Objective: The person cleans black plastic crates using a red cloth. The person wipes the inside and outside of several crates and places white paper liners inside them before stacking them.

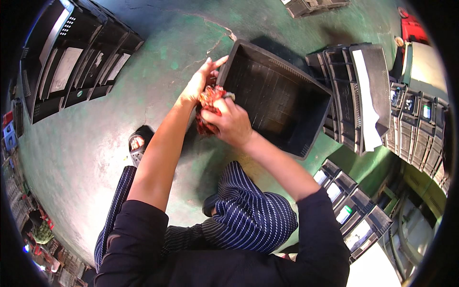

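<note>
Black crate (277, 91), bunched red cloth (209, 97) beside it

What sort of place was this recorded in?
Probably a workshop or storage area: a stack of black bins with pale labels stands at the left, another stack stands at the right, and the green floor is cracked and scuffed.

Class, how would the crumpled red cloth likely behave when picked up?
The red cloth is probably floppy, since it bunches into folds in the right hand. It seems unlikely to roll far, given its uneven, crumpled shape.
</note>
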A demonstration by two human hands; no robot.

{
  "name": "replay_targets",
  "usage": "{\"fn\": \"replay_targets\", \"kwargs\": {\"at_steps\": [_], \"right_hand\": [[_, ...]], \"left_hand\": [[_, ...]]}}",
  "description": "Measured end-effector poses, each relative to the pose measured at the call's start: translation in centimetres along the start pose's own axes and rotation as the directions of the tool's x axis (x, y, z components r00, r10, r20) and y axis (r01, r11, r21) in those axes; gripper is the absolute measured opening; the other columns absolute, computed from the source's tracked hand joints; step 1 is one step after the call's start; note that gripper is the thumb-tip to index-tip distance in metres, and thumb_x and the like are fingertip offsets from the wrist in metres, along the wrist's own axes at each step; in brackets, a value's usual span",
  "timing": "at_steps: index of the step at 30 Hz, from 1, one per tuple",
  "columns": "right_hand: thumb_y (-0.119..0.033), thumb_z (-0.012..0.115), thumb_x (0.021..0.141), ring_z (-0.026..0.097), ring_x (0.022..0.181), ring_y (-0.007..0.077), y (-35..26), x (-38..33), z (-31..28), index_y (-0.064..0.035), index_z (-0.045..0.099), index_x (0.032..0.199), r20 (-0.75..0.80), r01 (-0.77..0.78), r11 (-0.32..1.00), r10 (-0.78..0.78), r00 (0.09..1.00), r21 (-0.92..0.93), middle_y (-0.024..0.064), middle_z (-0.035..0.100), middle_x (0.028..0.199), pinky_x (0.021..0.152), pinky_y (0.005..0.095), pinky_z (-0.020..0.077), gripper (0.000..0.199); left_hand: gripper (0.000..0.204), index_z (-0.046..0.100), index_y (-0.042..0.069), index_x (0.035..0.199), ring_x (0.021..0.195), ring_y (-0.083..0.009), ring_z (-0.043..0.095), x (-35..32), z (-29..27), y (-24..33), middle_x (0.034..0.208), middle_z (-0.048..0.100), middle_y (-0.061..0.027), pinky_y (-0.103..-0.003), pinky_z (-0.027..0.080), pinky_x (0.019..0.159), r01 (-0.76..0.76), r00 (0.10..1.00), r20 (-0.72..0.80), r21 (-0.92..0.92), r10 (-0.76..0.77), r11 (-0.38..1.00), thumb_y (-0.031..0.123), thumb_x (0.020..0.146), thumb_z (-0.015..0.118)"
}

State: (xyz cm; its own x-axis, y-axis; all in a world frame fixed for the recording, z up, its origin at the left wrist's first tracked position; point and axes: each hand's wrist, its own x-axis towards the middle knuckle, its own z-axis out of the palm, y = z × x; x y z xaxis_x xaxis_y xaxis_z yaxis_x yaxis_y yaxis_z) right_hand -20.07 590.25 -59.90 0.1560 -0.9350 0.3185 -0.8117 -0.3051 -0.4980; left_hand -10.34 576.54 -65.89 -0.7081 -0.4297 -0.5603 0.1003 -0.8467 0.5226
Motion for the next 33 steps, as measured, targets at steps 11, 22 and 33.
{"fn": "replay_targets", "kwargs": {"at_steps": [11,22,33], "right_hand": [[-0.026,0.069,0.069,0.059,0.08,0.026,12.7,7.8,-4.2,-0.0233,0.062,0.094,-0.237,-0.339,0.865,0.264,0.935,-0.37,0.0063,0.048,0.093,0.058,0.0375,0.0536,0.026],[-0.024,0.069,0.073,0.062,0.079,0.0266,17.9,-9.2,-16.2,-0.0258,0.06,0.105,-0.268,-0.62,0.61,0.572,0.775,-0.493,0.0029,0.052,0.094,0.06,0.0409,0.0525,0.033],[-0.01,0.073,0.065,0.058,0.08,0.0274,5.8,-21.4,-14.7,-0.0236,0.06,0.108,-0.164,-0.748,0.633,0.731,0.662,-0.201,0.0049,0.048,0.093,0.063,0.0391,0.0497,0.047]], "left_hand": [[0.049,0.052,0.016,0.123,0.061,-0.0106,0.05,-1.5,7.0,-0.8,0.069,0.057,-0.0033,-0.027,0.044,0.061,-0.028,0.828,-0.292,0.831,0.479,0.555,0.035,0.081,0.067],[0.049,0.049,0.023,0.127,0.052,-0.0094,0.042,-1.3,7.3,-1.4,0.056,0.044,0.0011,-0.027,0.04,0.055,-0.088,0.736,-0.259,0.88,0.625,0.468,0.028,0.081,0.067],[0.048,0.053,0.022,0.125,0.057,-0.0083,0.04,-1.5,7.2,-1.8,0.061,0.042,0.0027,-0.024,0.039,0.058,-0.059,0.738,-0.297,0.866,0.606,0.497,0.034,0.08,0.068]]}}
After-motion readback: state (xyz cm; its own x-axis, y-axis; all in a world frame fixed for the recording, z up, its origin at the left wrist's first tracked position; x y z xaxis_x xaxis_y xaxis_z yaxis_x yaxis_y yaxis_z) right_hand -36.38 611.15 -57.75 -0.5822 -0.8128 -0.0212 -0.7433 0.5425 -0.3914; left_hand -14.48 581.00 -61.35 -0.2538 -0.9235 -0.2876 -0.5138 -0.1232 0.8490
